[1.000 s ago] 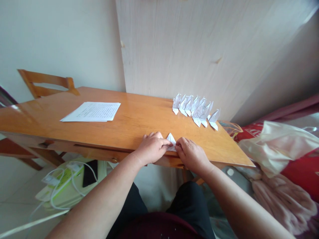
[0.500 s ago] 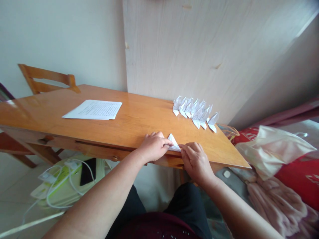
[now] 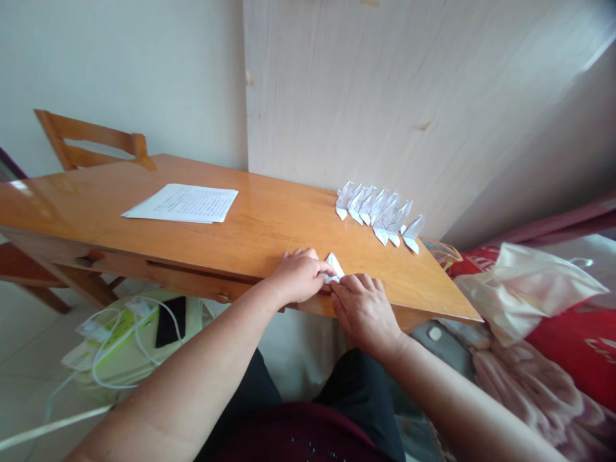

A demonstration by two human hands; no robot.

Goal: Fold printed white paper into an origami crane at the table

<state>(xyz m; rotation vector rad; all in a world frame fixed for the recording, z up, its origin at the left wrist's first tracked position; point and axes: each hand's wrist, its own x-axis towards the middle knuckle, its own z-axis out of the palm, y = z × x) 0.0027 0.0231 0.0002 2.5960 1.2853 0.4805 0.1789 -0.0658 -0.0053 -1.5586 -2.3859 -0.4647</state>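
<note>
While a light-brown wooden chair with a slatted back is standing at the far left, a pale green low stand is sitting below the table's edge, carrying looped white cables and a flat black rectangular object. On the long, glossy orange-brown wooden table, a stack of white sheets with dark lines of writing is lying flat. Farther right, at the near edge, the person's left hand is resting with bent fingers, its index finger pressing onto a small, pointed, folded white paper. That paper is lying on the tabletop between the two hands, its point facing away from the person. The right hand is curling its fingers, with the tips touching the paper's near right side; whether either hand is pinching it cannot be told. Behind, a cluster of upright, pointed, folded white papers is standing near the pale panel. Beyond the table's right end, a creamy white plastic bag is lying against red bags, above a dusty-pink fluffy cloth.
</note>
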